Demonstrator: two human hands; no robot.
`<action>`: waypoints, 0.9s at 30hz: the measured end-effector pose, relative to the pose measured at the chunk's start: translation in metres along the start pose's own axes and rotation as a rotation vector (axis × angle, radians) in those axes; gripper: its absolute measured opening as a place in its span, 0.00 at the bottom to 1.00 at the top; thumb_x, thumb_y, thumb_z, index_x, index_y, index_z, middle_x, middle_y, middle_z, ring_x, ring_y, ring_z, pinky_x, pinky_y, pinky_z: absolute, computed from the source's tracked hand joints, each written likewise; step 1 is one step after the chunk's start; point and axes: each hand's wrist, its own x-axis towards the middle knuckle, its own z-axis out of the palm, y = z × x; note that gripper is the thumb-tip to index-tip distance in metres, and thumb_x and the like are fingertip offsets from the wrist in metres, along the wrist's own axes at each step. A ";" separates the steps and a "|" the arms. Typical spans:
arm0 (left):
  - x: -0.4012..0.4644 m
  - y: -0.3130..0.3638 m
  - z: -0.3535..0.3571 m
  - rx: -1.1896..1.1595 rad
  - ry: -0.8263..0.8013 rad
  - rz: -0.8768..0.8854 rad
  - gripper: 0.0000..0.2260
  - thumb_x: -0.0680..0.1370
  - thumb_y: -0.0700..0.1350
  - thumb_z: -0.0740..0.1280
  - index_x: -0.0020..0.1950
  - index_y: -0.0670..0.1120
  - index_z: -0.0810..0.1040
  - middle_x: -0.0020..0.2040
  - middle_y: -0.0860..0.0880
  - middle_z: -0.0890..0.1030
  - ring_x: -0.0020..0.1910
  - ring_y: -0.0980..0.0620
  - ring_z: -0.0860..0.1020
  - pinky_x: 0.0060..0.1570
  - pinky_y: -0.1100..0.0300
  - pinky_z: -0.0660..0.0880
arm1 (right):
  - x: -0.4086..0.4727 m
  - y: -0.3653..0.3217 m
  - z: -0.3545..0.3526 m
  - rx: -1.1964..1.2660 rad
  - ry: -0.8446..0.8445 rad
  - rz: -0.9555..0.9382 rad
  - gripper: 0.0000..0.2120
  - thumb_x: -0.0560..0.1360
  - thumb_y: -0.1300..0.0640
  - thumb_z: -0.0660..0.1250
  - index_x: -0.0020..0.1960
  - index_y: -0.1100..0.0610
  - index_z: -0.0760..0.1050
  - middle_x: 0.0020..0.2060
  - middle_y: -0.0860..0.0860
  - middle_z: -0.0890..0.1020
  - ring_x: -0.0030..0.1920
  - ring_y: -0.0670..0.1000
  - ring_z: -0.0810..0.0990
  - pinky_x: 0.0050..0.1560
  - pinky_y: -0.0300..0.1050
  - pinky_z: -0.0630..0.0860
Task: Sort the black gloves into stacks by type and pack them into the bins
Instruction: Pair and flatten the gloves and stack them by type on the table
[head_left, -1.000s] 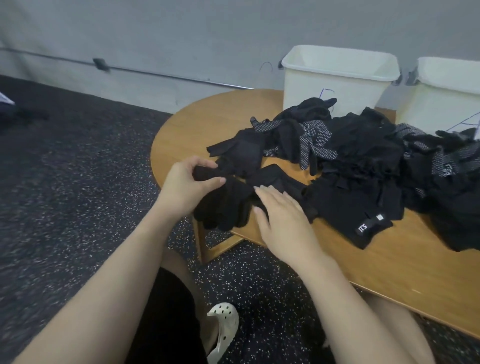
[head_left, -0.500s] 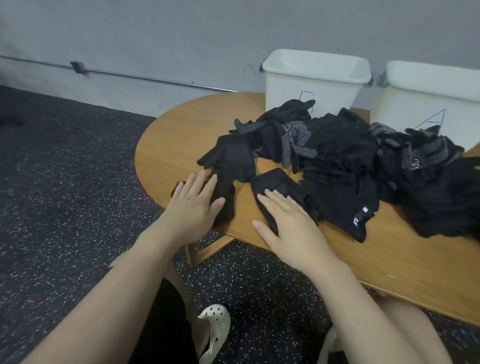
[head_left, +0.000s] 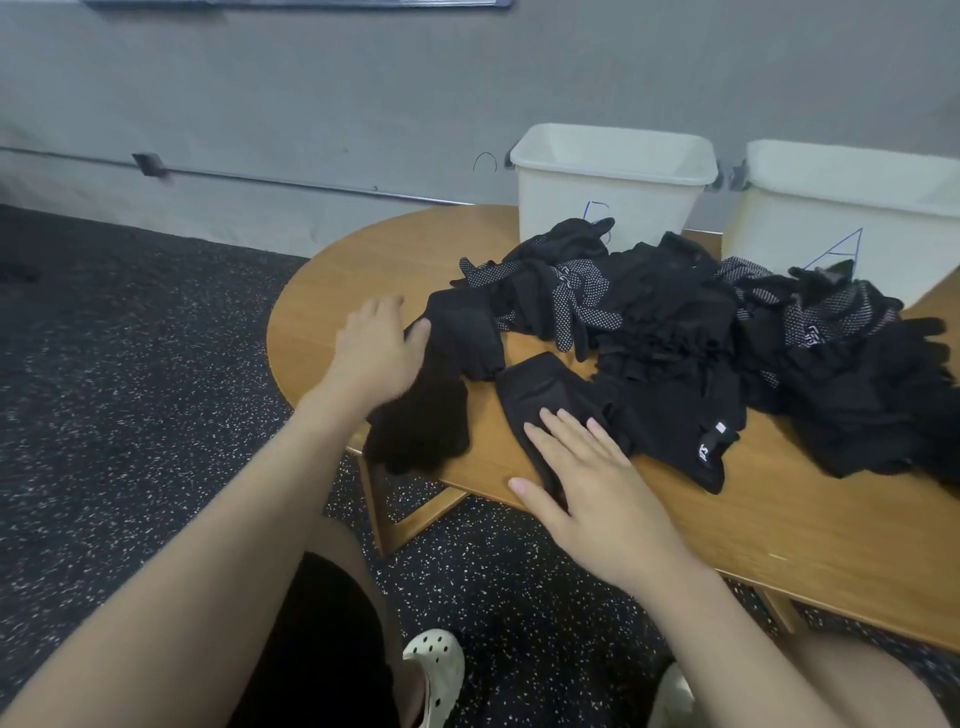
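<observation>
Near the worktop's front edge: two hands over separate gloves, with the big glove pile behind them.
Worktop (head_left: 363, 270): rounded wooden top, the landmark for the rest.
Left hand (head_left: 376, 348): blurred, fingers spread and straight, at the worktop's left side; it holds nothing that can be seen, and its fingertips lie at the left edge of a dark glove.
Knit glove (head_left: 421, 421): plain black, lying just right of and below the left hand, its lower end hanging past the worktop's front edge.
Smooth glove (head_left: 462, 332): flat black glove farther in on the worktop, just right of the left hand's fingertips.
Right hand (head_left: 587, 483): flat, fingers straight and slightly spread, palm down at the front edge; the fingers rest on a glove.
Padded glove (head_left: 540, 389): black, lying flat under the right hand's fingertips and reaching away toward the pile.
Glove pile (head_left: 675, 322): heap of black gloves across the worktop's middle and right, some with white dot patterns, one with a small white tag at the front.
Left bin (head_left: 613, 192): white, at the worktop's back edge behind the pile, blue mark on its front.
Right bin (head_left: 847, 218): white, beside the first, blue triangle-like mark on its front.
Floor (head_left: 130, 364): dark and speckled, left of and below the worktop.
</observation>
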 end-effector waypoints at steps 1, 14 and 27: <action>0.015 0.002 -0.004 -0.049 -0.020 -0.038 0.25 0.85 0.53 0.61 0.78 0.41 0.66 0.75 0.40 0.71 0.73 0.38 0.69 0.73 0.44 0.67 | 0.001 -0.001 0.002 -0.013 0.011 -0.011 0.35 0.82 0.31 0.45 0.83 0.49 0.55 0.83 0.46 0.53 0.82 0.43 0.43 0.80 0.43 0.37; 0.082 0.023 0.005 -0.152 -0.165 -0.153 0.31 0.75 0.52 0.78 0.72 0.37 0.74 0.67 0.40 0.78 0.65 0.39 0.77 0.64 0.48 0.75 | 0.030 0.038 -0.029 -0.052 0.345 -0.013 0.21 0.84 0.47 0.56 0.69 0.53 0.78 0.70 0.49 0.77 0.77 0.50 0.66 0.82 0.58 0.49; 0.081 0.025 -0.019 -0.466 -0.035 -0.005 0.11 0.77 0.45 0.76 0.49 0.42 0.76 0.42 0.48 0.79 0.41 0.52 0.78 0.37 0.63 0.75 | 0.028 0.052 -0.024 -0.036 0.284 0.062 0.18 0.80 0.42 0.64 0.63 0.51 0.82 0.60 0.45 0.82 0.72 0.48 0.72 0.82 0.56 0.46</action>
